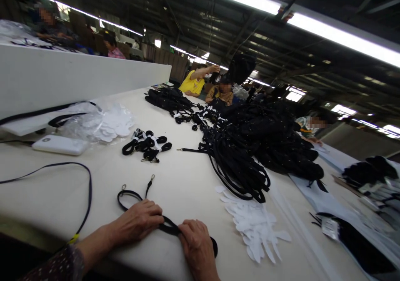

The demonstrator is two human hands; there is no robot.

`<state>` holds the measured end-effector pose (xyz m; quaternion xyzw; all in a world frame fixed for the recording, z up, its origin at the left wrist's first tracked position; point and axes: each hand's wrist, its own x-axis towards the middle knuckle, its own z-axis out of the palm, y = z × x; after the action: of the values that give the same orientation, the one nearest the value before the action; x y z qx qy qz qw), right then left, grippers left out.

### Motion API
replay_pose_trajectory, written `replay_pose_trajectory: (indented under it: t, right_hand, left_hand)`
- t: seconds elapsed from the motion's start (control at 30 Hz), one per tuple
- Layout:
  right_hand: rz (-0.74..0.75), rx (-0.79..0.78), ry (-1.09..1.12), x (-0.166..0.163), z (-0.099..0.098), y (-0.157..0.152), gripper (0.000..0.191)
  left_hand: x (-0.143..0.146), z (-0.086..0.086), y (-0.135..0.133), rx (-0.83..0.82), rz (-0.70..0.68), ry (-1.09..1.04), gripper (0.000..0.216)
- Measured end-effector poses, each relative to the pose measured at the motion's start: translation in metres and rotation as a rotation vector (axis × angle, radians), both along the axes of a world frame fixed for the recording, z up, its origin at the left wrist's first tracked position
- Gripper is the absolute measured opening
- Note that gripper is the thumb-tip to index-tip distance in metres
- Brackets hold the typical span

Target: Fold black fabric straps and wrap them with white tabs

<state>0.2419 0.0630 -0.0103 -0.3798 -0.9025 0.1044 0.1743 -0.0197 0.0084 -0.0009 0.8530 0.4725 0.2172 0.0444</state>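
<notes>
A black strap (169,226) with metal clips at its ends lies looped on the table between my hands. My left hand (142,219) is closed on it near the clip end, where two clips stick out beyond the fingers. Further right, my right hand (196,243) pinches the same strap, and a loop of it shows past the outer side of that hand. Ahead lies a small group of wrapped straps (146,144) with white paper bands. A pile of white paper pieces (250,222) spreads out to the right of my right hand.
A long bundle of black straps (236,168) and a heap of black bags (268,139) fill the table's middle. At left are a white power bank (60,144), a cable (90,189) and a plastic bag of white pieces (106,122). Co-workers sit beyond the table.
</notes>
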Motion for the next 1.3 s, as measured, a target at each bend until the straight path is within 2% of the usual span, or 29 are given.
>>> replay_pose_trajectory:
  t: [0.1, 0.23, 0.33, 0.4, 0.53, 0.67, 0.83, 1.0, 1.13, 1.3]
  right_hand:
    - [-0.028, 0.008, -0.005, 0.008, -0.004, 0.004, 0.021]
    - [-0.044, 0.010, -0.035, 0.015, 0.005, 0.006, 0.023]
    - [-0.043, -0.014, -0.061, 0.015, 0.012, 0.007, 0.023]
    - [-0.063, -0.020, -0.063, 0.014, 0.011, 0.008, 0.021]
    - [-0.078, -0.026, -0.066, 0.011, 0.006, 0.009, 0.020]
    - [-0.075, -0.041, -0.075, 0.011, 0.010, 0.008, 0.020]
    - [-0.073, -0.035, -0.068, 0.012, 0.009, 0.008, 0.023]
    - [-0.061, -0.056, -0.061, 0.014, 0.015, 0.004, 0.023]
    - [-0.090, -0.092, -0.057, 0.014, 0.026, -0.003, 0.021]
    - [-0.139, -0.074, -0.021, 0.014, 0.020, -0.006, 0.014]
  left_hand:
    - [-0.021, 0.003, -0.003, -0.010, 0.041, 0.012, 0.026]
    - [-0.056, 0.002, -0.012, -0.055, 0.164, -0.081, 0.036]
    - [-0.079, 0.000, -0.019, -0.122, 0.291, -0.136, 0.052]
    - [-0.092, 0.003, -0.021, -0.197, 0.326, -0.134, 0.060]
    - [-0.115, 0.017, -0.021, -0.351, 0.388, -0.258, 0.051]
    - [-0.129, 0.024, -0.014, -0.326, 0.510, -0.346, 0.044]
    - [-0.117, 0.012, -0.001, -0.211, 0.404, -0.180, 0.033]
    - [-0.104, 0.007, 0.007, -0.215, 0.271, -0.089, 0.029]
    - [-0.110, -0.003, 0.009, -0.299, 0.276, -0.135, 0.028]
    - [-0.120, -0.010, 0.015, -0.477, 0.311, -0.202, 0.030]
